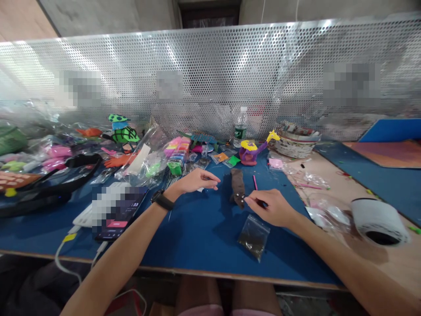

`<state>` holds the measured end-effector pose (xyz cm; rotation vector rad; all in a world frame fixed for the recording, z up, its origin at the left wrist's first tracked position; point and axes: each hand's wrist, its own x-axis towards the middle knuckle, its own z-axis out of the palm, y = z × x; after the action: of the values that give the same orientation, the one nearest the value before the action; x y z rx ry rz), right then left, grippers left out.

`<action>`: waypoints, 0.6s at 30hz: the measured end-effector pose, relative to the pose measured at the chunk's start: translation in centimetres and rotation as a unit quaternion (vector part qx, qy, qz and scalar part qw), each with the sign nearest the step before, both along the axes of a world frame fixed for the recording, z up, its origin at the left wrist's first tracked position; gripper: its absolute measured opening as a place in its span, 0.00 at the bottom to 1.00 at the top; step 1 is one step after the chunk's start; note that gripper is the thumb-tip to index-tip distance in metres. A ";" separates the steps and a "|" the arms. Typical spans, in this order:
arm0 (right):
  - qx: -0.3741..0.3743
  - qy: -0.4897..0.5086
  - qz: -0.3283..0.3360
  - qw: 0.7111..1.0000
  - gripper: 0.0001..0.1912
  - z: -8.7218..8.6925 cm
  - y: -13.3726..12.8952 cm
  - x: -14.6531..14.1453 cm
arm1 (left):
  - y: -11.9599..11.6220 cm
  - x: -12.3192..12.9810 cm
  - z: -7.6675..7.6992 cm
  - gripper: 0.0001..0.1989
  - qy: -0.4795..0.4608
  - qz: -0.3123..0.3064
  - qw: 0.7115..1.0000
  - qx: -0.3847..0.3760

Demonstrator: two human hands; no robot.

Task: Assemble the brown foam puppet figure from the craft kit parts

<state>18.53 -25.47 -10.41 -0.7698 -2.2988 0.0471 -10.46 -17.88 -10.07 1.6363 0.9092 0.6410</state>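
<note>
A brown clay animal figure (237,183) lies on the blue board, with small white dots on its near end. My right hand (271,206) is at that end, thumb and forefinger pinched together beside the dots. Something dark shows under its fingers, too small and covered to name. My left hand (199,180) hovers to the left of the figure, apart from it, its fingers loosely stretched and holding nothing. A small zip bag (255,238) with dark brown contents lies nearer to me. Just right of the figure is a thin pink stick (255,182).
Behind stand a water bottle (240,127), a purple and yellow giraffe figure (253,151) and a woven basket (297,140). Left are a phone (123,215) with a cable, a black strap (85,164) and bagged coloured clay (177,151). A white cylinder (378,219) lies right.
</note>
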 end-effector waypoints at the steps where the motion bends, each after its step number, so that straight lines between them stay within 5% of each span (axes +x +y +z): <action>1: 0.001 0.000 -0.001 1.000 0.16 0.0 0.0 0.0 | 0.0 0.0 0.0 0.18 -0.002 -0.002 1.000 0.001; 18: 0.000 -0.004 -0.001 1.000 0.18 0.0 0.0 0.0 | 0.2 -0.2 -0.1 0.19 -0.067 -0.030 0.993 -0.091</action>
<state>18.52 -25.48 -10.45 -0.7741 -2.3050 0.0419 -10.65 -17.71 -10.13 1.4348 0.7945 0.6004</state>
